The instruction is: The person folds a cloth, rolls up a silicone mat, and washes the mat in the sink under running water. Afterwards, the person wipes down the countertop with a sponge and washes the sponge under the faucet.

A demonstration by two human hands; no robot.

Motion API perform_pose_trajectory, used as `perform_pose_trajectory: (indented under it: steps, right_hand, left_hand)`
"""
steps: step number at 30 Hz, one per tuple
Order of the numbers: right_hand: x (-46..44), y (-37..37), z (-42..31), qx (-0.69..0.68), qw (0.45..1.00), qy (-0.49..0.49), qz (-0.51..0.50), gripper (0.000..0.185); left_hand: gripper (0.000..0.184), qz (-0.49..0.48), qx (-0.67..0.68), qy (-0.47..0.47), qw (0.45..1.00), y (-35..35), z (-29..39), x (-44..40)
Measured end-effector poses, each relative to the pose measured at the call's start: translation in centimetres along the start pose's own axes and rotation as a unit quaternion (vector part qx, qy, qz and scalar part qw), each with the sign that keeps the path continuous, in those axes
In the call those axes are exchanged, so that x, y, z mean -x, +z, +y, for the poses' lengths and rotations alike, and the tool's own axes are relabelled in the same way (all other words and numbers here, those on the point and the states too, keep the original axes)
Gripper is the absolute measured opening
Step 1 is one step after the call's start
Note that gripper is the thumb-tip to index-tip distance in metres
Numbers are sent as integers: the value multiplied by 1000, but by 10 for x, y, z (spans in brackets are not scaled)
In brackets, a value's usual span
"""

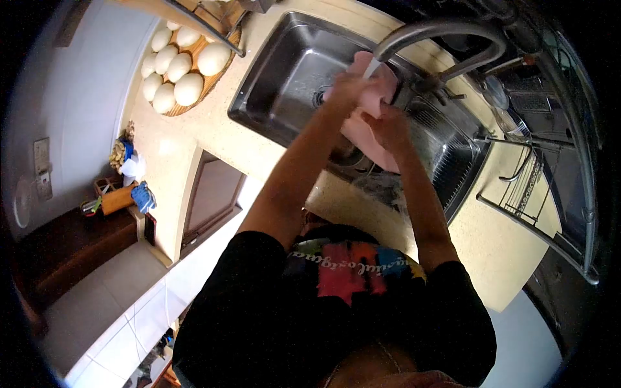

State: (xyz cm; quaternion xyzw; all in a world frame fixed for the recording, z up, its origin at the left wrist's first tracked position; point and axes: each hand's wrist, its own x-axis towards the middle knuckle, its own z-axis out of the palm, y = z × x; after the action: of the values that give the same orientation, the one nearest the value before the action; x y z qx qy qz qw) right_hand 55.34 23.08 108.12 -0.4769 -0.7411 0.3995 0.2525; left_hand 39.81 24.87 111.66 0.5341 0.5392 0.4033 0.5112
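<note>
A pink cloth [371, 141] hangs bunched between my hands over the double sink [270, 72], under the tap [432, 27]. Water runs from the spout onto its upper part and my left hand [350, 89]. That hand is closed on the upper part of the cloth, its fingertips partly blurred. Lower and to the right, my right hand [389, 128] grips the middle of the same cloth, thumb bent across it. The cloth's lower end droops toward the divider between the two basins.
Several white, round dough-like balls [188, 89] lie on a wooden board [210, 83] left of the sink. A wire rack [517, 187] stands at the right. Small items and a blue cloth [143, 196] sit at the far left.
</note>
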Motion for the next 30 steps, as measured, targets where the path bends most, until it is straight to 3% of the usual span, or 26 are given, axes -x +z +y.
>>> perform_pose_trajectory:
  steps: [1,2,3,4,5,6,9,11,15,17,18,20,21,23,25,27,30]
  right_hand:
    - [7,-8,-15,134,991,-22,-5,26]
    - [5,-10,-9,135,991,-15,-2,26]
    - [-3,-11,-1,169,981,-87,-30,25]
    - [-5,-15,-10,202,964,-160,-60,23]
    - [-5,-23,-19,290,940,-138,-117,23]
    - [-6,-21,-15,289,941,-136,-113,23]
    - [-8,-16,-4,218,958,-183,-39,28]
    - [-10,-20,-9,55,987,-138,60,41]
    - [-23,-19,5,0,983,-181,33,45]
    - [-25,-17,16,-28,995,-81,-50,46]
    - [-26,-22,10,-28,995,-83,-50,46]
    - [-23,-34,-4,47,996,33,-62,42]
    - [-23,-36,2,48,996,33,-62,42]
    - [-18,-45,32,-23,998,-59,-14,38]
    - [-16,-43,92,-95,985,3,142,34]
    - [-11,-74,74,-191,937,10,292,31]
    - [-25,-101,120,-125,895,124,411,31]
  left_hand:
    - [70,30,51,-192,980,-2,-29,-20]
    - [66,39,72,-286,955,-2,-63,-29]
    - [62,52,93,-377,920,-2,-97,-39]
    - [59,69,155,-391,905,-7,-92,-27]
    - [57,87,220,-378,895,-11,-87,-13]
    - [54,99,275,-363,885,-15,-79,-1]
    - [47,135,377,-316,860,-16,-63,16]
    - [42,155,417,-292,847,-15,-53,22]
    - [32,185,474,-269,818,-13,-35,18]
    - [30,198,532,-272,777,-14,-30,14]
    - [29,200,567,-270,752,-16,-30,11]
    - [35,115,460,-137,870,-17,-37,10]
    - [35,115,460,-136,870,-16,-34,7]
    - [31,211,315,-216,900,-13,-20,0]
    - [29,204,248,-221,921,-15,-8,2]
    - [29,195,178,-228,937,-14,-2,8]
    - [37,142,166,-194,956,-15,-4,18]
